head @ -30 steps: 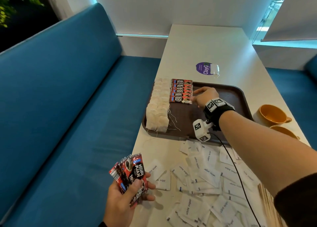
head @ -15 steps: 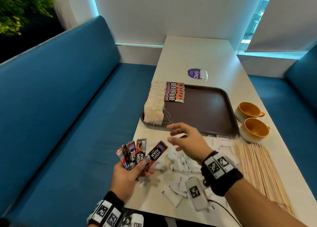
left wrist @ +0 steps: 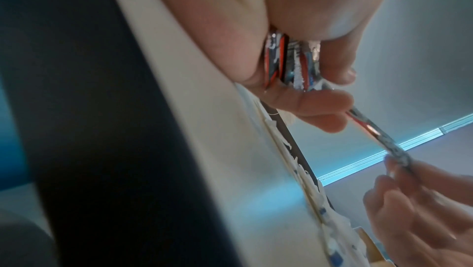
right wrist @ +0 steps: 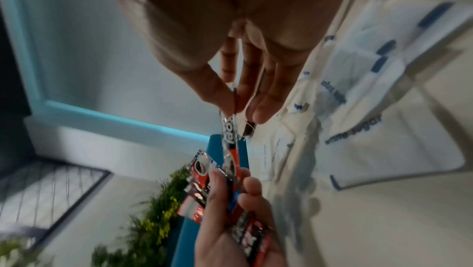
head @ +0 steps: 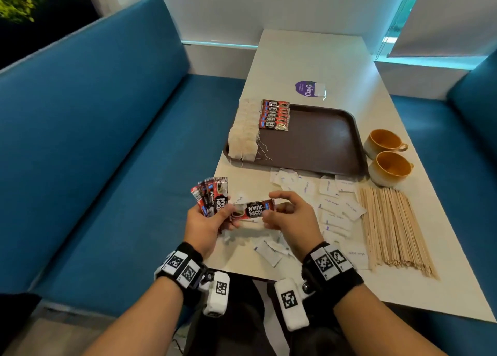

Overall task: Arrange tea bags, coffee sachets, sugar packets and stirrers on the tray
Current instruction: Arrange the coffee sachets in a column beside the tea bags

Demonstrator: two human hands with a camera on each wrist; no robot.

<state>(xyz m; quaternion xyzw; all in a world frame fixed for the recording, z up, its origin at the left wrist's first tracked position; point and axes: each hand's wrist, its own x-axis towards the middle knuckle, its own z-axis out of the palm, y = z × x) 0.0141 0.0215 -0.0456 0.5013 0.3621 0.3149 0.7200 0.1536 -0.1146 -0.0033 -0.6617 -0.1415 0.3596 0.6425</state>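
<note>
1. My left hand [head: 204,225] grips a fan of coffee sachets [head: 212,194] above the near table edge.
2. My right hand [head: 289,218] pinches one sachet [head: 254,209] at its end, and the left thumb is also on it.
3. On the tray [head: 322,140], the tea bags [head: 244,129] and a row of sachets [head: 274,114] are done.
4. The sugar packets [head: 330,202] and stirrers [head: 390,226] lie on the table, not yet arranged.

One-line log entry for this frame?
phase: coffee sachets | left hand: holds sachet bundle | right hand: pinches one sachet | tray: tea bags, sachet row
</note>
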